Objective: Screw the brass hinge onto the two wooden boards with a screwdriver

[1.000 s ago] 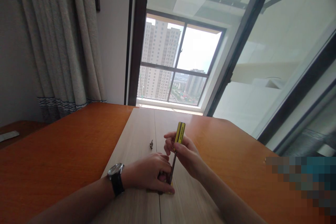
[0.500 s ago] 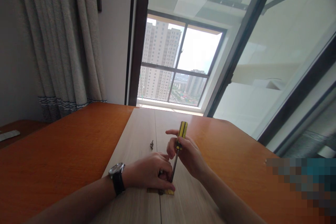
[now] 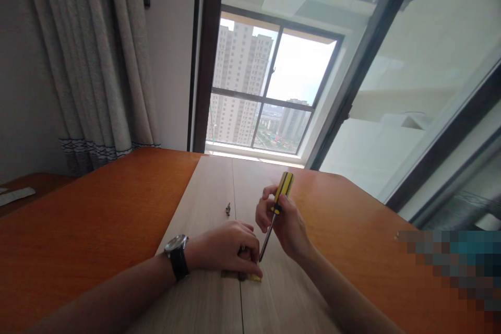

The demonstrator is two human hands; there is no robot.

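Head view: right hand [image 3: 288,222] is gripping the screwdriver [image 3: 285,188], shaft slanting down beside the left hand [image 3: 221,248], whose fingers are lying curled over a metal strip [image 3: 242,276] spanning the seam [image 3: 241,313]; whether they are gripping anything, cannot tell.

Screws [image 3: 228,209] lie beyond the left grip [image 3: 223,248], a hinge [image 3: 230,274] beneath it, a screwdriver [image 3: 287,183] in the right grip [image 3: 291,225].

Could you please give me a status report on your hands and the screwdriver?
Right hand gripping tilted screwdriver. Left hand on brass-coloured metal strip, partly hiding it. Small metal parts beyond left hand.
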